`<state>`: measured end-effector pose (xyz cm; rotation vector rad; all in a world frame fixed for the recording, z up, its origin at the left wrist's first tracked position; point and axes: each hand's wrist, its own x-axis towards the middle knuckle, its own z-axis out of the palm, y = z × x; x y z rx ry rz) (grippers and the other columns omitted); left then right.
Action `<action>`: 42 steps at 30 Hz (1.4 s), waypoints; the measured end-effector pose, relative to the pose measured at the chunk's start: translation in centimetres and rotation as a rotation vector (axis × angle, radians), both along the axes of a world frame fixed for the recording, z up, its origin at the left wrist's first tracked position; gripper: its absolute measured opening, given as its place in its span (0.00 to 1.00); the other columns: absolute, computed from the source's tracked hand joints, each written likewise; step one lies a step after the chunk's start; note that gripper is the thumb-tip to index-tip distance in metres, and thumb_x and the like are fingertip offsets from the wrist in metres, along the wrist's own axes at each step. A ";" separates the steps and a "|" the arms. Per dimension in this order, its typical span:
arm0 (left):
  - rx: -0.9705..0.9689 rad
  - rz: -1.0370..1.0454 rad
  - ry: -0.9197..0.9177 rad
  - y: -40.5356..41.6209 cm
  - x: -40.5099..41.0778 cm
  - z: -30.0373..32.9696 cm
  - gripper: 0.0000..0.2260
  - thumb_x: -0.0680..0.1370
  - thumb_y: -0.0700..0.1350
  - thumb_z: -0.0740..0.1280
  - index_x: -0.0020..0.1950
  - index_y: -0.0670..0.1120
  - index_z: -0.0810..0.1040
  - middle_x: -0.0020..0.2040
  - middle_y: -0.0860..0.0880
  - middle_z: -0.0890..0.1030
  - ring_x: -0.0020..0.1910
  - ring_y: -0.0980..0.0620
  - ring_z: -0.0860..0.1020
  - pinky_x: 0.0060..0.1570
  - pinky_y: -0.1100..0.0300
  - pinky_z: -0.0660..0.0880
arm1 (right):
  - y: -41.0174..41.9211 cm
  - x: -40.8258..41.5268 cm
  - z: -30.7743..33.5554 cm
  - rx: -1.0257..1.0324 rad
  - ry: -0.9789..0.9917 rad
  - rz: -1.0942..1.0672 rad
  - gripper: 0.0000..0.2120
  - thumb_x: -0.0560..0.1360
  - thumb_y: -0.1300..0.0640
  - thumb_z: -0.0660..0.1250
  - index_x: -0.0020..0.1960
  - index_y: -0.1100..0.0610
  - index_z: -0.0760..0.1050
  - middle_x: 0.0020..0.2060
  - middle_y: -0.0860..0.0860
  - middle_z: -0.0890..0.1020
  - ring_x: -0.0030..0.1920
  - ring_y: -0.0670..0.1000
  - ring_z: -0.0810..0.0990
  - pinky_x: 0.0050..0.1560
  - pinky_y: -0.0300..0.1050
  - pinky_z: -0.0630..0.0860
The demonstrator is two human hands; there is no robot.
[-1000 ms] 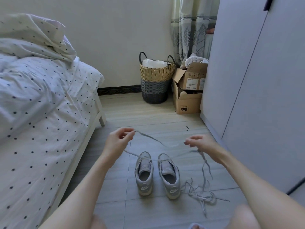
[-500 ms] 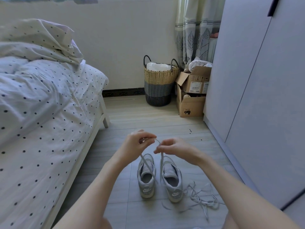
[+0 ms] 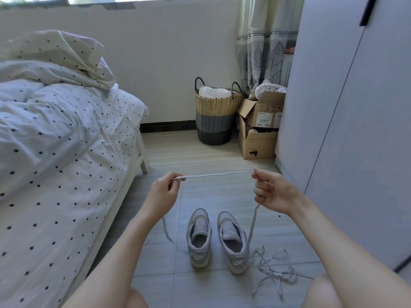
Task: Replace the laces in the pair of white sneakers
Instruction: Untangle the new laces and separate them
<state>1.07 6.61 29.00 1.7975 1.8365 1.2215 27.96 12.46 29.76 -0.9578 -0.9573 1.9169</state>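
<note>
Both hands, left hand [image 3: 163, 192] and right hand [image 3: 272, 193], pinch one white lace [image 3: 219, 174] taut above the unlaced sneakers [image 3: 216, 238]. This looks like straightening before threading; next, one lace end probably needs feeding into a far eyelet.

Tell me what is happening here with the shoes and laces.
A person sitting on the floor stretches one flat white shoelace taut between both hands: the left hand pinches one part, the right hand grips another, and the rest hangs down on each side. The pair of pale grey-white sneakers stands unlaced on the tiled floor. A loose tangle of white laces lies to their right. Threading has not begun.
</note>
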 end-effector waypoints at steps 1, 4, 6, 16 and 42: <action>-0.014 0.010 0.014 -0.1 -0.3 -0.2 0.08 0.80 0.41 0.59 0.49 0.47 0.78 0.26 0.54 0.67 0.22 0.58 0.62 0.23 0.67 0.58 | 0.3 0.5 -0.2 -0.014 -0.013 -0.061 0.09 0.74 0.54 0.63 0.37 0.56 0.74 0.18 0.45 0.57 0.21 0.45 0.55 0.26 0.38 0.54; -0.072 0.030 0.028 -0.2 -1.1 -0.8 0.08 0.81 0.42 0.58 0.50 0.47 0.77 0.29 0.52 0.70 0.26 0.55 0.65 0.28 0.64 0.62 | 0.7 1.6 -1.4 -0.079 -0.061 -0.281 0.10 0.77 0.58 0.58 0.39 0.57 0.73 0.16 0.45 0.56 0.18 0.45 0.54 0.24 0.38 0.53; -0.096 0.034 -0.051 -0.3 -1.5 -0.9 0.07 0.80 0.42 0.59 0.48 0.47 0.77 0.31 0.50 0.71 0.30 0.52 0.68 0.32 0.61 0.64 | 0.9 1.8 -2.1 -0.133 -0.067 -0.428 0.10 0.76 0.60 0.54 0.38 0.57 0.70 0.15 0.46 0.58 0.17 0.45 0.55 0.27 0.40 0.54; 0.117 -0.045 0.094 -1.0 -0.8 0.8 0.06 0.76 0.41 0.67 0.49 0.50 0.82 0.34 0.56 0.73 0.31 0.60 0.70 0.33 0.71 0.66 | -1.0 -1.3 -3.4 0.088 -1.143 0.222 0.17 0.80 0.51 0.55 0.66 0.57 0.67 0.61 0.54 0.73 0.59 0.54 0.73 0.52 0.50 0.71; -0.072 -0.023 0.226 -0.8 -1.6 -0.5 0.09 0.79 0.42 0.62 0.55 0.42 0.81 0.39 0.52 0.73 0.37 0.56 0.71 0.37 0.73 0.65 | -1.0 -6.3 -0.3 0.060 -0.098 -0.093 0.11 0.77 0.62 0.57 0.37 0.61 0.70 0.31 0.55 0.74 0.32 0.51 0.74 0.36 0.42 0.73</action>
